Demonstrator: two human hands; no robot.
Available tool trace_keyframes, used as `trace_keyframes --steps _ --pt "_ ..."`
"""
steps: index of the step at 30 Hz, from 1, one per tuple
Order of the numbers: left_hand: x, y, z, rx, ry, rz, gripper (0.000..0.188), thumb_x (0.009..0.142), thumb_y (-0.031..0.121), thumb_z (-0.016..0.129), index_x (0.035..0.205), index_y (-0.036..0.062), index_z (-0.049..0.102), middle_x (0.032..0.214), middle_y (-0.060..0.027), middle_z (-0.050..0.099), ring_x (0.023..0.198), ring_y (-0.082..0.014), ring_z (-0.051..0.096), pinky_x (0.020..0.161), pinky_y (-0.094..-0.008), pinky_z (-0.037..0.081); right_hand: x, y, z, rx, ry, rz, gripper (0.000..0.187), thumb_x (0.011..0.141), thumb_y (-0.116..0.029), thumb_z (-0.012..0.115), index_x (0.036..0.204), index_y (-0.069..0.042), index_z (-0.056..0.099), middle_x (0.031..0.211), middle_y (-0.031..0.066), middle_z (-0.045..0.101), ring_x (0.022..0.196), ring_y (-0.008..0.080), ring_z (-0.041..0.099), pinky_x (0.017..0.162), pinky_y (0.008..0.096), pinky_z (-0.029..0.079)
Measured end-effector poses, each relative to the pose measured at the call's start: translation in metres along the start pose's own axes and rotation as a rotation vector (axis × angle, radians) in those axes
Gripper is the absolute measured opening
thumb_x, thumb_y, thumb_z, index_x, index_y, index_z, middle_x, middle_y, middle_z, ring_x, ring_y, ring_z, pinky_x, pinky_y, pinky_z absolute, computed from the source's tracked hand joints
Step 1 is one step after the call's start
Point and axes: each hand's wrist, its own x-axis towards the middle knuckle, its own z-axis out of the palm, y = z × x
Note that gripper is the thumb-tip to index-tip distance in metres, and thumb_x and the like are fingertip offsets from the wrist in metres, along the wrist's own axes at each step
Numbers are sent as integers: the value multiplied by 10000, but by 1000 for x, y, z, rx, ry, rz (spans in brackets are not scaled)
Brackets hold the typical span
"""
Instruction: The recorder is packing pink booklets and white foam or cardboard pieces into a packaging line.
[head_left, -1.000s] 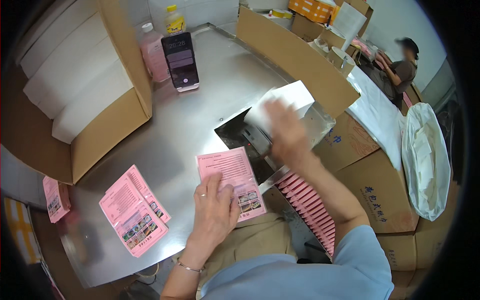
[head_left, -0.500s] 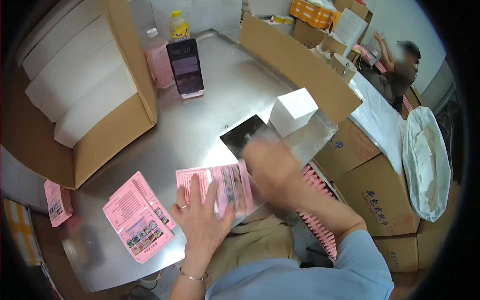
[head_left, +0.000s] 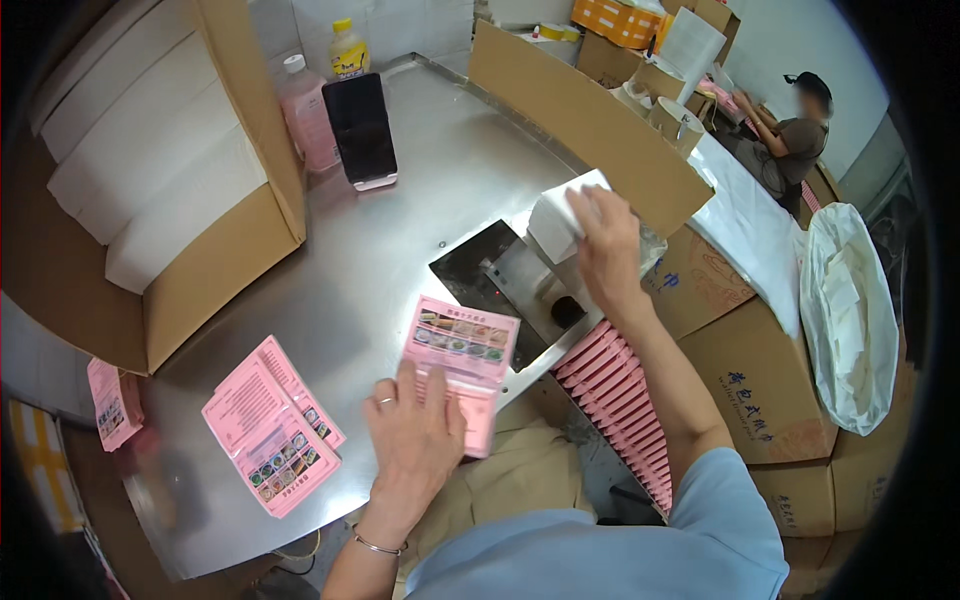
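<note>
My left hand [head_left: 418, 425] lies with fingers extended on a pink printed packet [head_left: 462, 345] with rows of food pictures, near the table's front edge. To its left are more flat pink printed packets [head_left: 270, 430], overlapping on the metal table. My right hand [head_left: 608, 245] is bent over a white paper block [head_left: 556, 222] at the table's right side, its fingers closed against the block's right edge. Between the hands a dark recess [head_left: 480, 270] in the tabletop holds a metal plate [head_left: 530, 285] and a black round part [head_left: 567, 312].
A row of pink packets [head_left: 620, 400] stands in a channel below the table's right edge. At left is a carton [head_left: 225, 255] of white blocks. A phone [head_left: 360, 130] and two bottles stand behind. A cardboard flap [head_left: 590, 115] borders the right; a co-worker [head_left: 800, 140] sits beyond.
My right hand has moved from above the recess up to the white block, uncovering the recess. The pink packet under my left hand has turned and now stands more upright in view.
</note>
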Motion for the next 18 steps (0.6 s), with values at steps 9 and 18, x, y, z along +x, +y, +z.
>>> trace_keyframes --steps 9,18 --pt "8 5 -16 -219 46 10 794 734 217 751 1444 26 450 1067 -203 517 940 -345 526 790 -428 425 -62 -128 14 405 -316 -442 398 817 -195 629 1164 1 646 1111 256 618 1155 406 591 1078 720 291" --pt "-31 -44 -51 -395 83 102 547 694 -20 662 1232 29 581 1054 -152 595 984 -372 563 864 -465 454 -40 -54 42 83 -994 -31 200 891 -223 620 931 -38 685 808 198 695 742 362 704 636 439 559"
